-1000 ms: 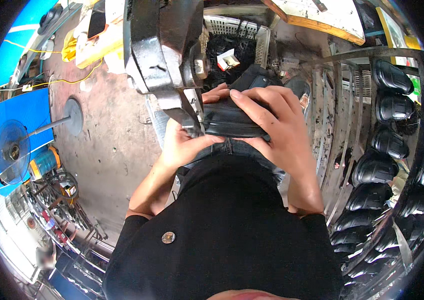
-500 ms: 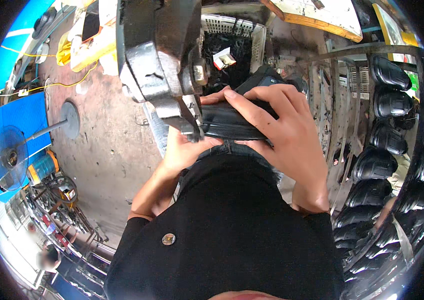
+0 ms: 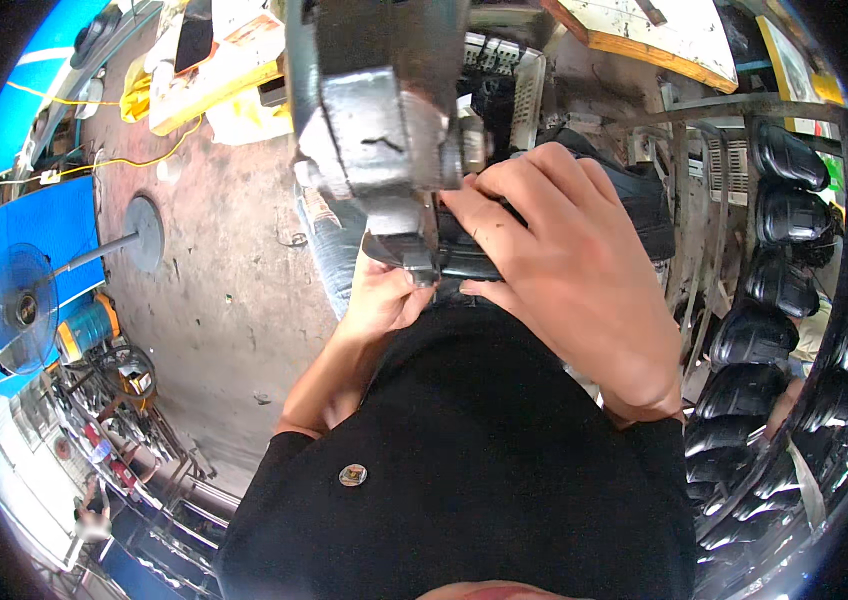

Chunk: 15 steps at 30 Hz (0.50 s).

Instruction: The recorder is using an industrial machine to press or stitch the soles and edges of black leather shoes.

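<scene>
A black shoe (image 3: 649,205) with a glossy surface is held across my lap, partly hidden by my right hand and the machine. My right hand (image 3: 584,255) curls over it from the right, fingers on its far side and thumb on its near edge. My left hand (image 3: 379,300) grips its left end, thumb bent at the near side; the machine head covers most of those fingers. The dark metal machine head (image 3: 374,150) comes down from above, and its narrow tip (image 3: 422,268) meets the shoe between my hands.
At the right, a metal rack (image 3: 734,105) carries several black shoes (image 3: 789,215). A light plastic crate (image 3: 529,95) with dark scraps stands beyond the machine. To the left are a standing fan (image 3: 26,305), a yellow cable (image 3: 144,158) and a table (image 3: 234,75) with a phone.
The view has shifted, so the machine head appears farther right. My right hand has slid nearer the machine tip, and more of the shoe shows to its right.
</scene>
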Each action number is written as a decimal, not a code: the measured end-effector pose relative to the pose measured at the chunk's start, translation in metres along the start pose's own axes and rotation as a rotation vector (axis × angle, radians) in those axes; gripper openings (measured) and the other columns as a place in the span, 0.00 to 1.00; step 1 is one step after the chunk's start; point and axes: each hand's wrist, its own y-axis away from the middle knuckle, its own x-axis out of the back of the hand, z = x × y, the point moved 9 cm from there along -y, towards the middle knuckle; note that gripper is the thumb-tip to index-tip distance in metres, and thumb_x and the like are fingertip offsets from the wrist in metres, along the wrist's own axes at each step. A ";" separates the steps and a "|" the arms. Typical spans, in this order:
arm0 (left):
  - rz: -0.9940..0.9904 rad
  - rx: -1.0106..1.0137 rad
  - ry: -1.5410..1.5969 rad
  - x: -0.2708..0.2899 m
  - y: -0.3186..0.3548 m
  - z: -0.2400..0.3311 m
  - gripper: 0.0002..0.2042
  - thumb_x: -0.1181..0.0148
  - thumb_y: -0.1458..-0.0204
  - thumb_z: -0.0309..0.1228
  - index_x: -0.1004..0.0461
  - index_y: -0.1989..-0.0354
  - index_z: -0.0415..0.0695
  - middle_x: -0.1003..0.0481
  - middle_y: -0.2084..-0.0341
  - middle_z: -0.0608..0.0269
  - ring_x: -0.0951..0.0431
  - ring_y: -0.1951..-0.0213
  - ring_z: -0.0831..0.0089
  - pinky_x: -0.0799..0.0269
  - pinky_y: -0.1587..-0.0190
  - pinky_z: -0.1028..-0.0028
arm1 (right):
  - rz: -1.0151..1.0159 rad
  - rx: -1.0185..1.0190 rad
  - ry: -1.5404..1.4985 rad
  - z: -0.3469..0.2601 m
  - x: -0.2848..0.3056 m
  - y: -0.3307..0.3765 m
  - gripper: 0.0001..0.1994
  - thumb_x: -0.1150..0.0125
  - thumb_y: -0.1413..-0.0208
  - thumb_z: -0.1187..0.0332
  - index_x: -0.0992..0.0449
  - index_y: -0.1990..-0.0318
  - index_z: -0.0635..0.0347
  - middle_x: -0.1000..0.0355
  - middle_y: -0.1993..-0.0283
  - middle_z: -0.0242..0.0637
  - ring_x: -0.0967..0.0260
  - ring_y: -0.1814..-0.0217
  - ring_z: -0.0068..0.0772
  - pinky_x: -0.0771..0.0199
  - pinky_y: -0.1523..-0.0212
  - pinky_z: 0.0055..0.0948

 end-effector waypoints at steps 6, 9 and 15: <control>-0.080 0.050 0.154 0.034 -0.005 0.002 0.41 0.25 0.51 0.25 0.41 0.30 0.51 0.26 0.42 0.59 0.26 0.38 0.61 0.29 0.36 0.57 | 0.080 -0.022 0.007 0.005 0.014 0.006 0.35 0.24 0.62 0.60 0.23 0.40 0.54 0.28 0.46 0.34 0.33 0.40 0.42 0.33 0.41 0.40; -0.179 -0.052 0.239 0.029 -0.004 0.019 0.38 0.26 0.49 0.27 0.40 0.30 0.52 0.28 0.38 0.56 0.30 0.34 0.60 0.32 0.34 0.54 | 0.259 -0.285 -0.151 0.069 0.019 0.059 0.49 0.18 0.67 0.57 0.30 0.30 0.51 0.35 0.30 0.39 0.38 0.29 0.50 0.38 0.30 0.45; -0.458 -0.038 0.053 -0.036 -0.024 0.005 0.35 0.29 0.47 0.26 0.37 0.30 0.53 0.40 0.29 0.46 0.49 0.25 0.41 0.47 0.26 0.46 | 0.425 -0.476 -1.163 0.165 -0.069 0.153 0.65 0.16 0.73 0.72 0.52 0.21 0.57 0.42 0.24 0.48 0.44 0.23 0.45 0.43 0.25 0.44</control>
